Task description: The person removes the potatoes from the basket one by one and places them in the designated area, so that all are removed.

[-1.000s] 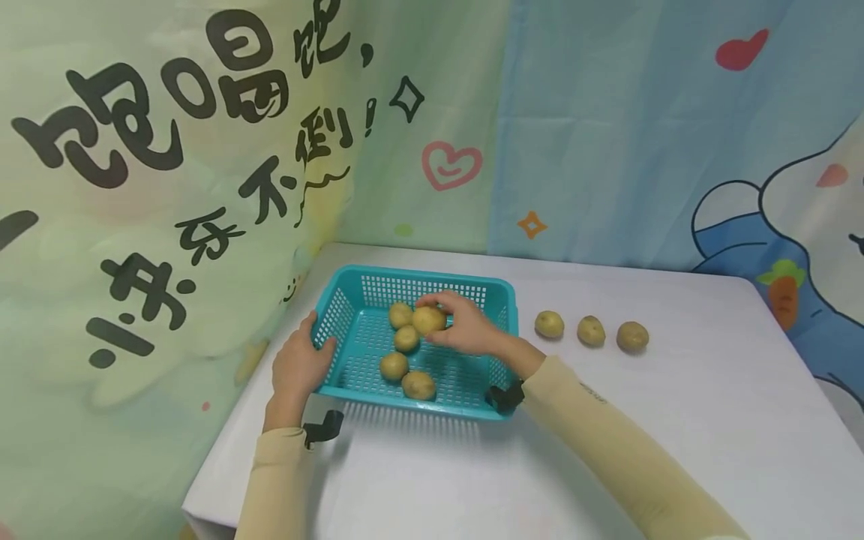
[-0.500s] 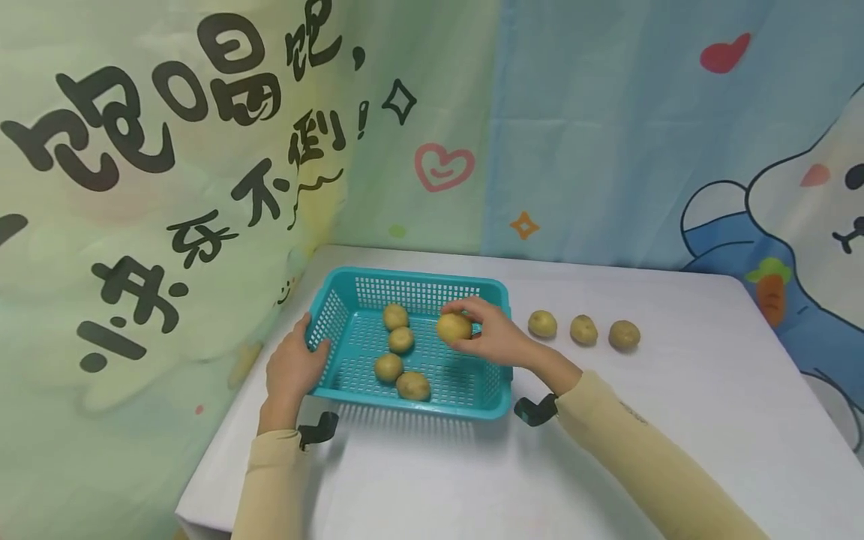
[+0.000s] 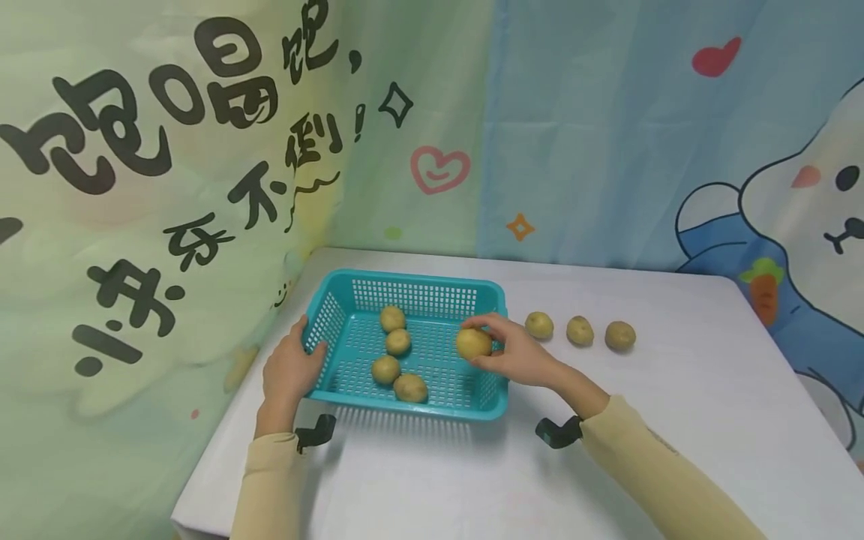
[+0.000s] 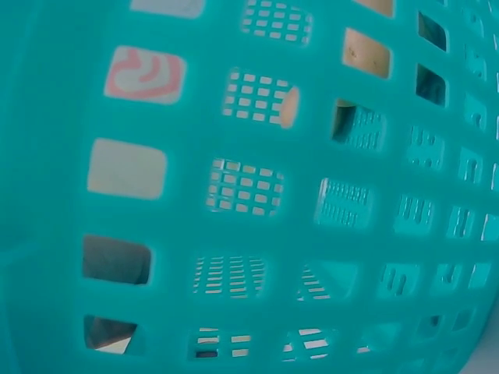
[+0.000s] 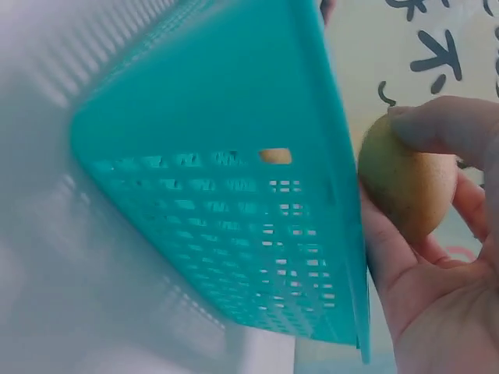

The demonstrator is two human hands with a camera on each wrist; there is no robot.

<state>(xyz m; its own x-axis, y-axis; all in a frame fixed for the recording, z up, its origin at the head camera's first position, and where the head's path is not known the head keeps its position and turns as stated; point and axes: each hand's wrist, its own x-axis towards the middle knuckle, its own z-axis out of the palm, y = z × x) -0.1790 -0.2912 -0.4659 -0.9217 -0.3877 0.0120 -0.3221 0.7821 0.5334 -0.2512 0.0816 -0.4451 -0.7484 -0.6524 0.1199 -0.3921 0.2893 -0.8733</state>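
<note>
A turquoise plastic basket (image 3: 418,281) with perforated walls stands on the table; in the left wrist view its wall (image 4: 183,167) fills the picture. My left hand (image 3: 290,369) holds the basket's left rim, with the thumb toward the inside. Several potatoes (image 3: 398,342) lie on the basket floor, left of its middle. Above the basket's right part, my right hand (image 3: 520,352) grips another potato (image 3: 472,344) between thumb and fingers. The right wrist view shows that potato (image 5: 405,179) held close to the basket's rim, thumb on one side.
Three potatoes lie in a row to the right of the basket, the nearest potato (image 3: 539,325) close to its wall. A white cloth covers the table (image 3: 695,390). Printed curtains (image 3: 574,135) hang behind and on the left.
My right hand has lifted a potato from beside the others and carried it right, toward the basket's right wall. The left hand keeps its hold on the rim. The view has shifted slightly.
</note>
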